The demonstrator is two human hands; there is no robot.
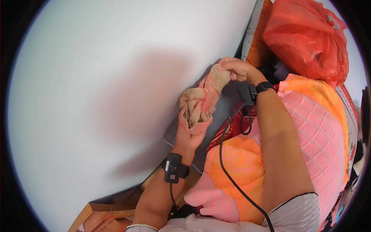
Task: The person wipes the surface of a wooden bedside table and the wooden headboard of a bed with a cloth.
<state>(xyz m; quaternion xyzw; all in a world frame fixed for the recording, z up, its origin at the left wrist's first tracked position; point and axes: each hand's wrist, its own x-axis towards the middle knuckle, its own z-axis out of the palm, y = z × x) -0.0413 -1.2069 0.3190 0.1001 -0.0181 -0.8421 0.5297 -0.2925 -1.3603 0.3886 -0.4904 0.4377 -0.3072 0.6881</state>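
A fuzzy beige-and-pink sock (201,98) is stretched at a slant between my two hands, in front of the white wall. My left hand (189,135) grips its lower end, where the pink edge gapes and bunched beige cloth shows inside; the sock hides most of those fingers. At the upper end, the thumb and fingers of my right hand (240,70) pinch the narrow beige part. Beneath the sock lies a dark grey cloth (230,94). Each wrist wears a black strapped device with a cable.
A pink-and-orange blanket (309,116) lies heaped under my right forearm, with a dark red patterned cloth (230,130) beside it. Farther back, a red plastic bag (305,38) stands next to an orange-and-grey cushion (258,34). The white wall (96,77) borders the left; a wooden edge (83,217) shows lower left.
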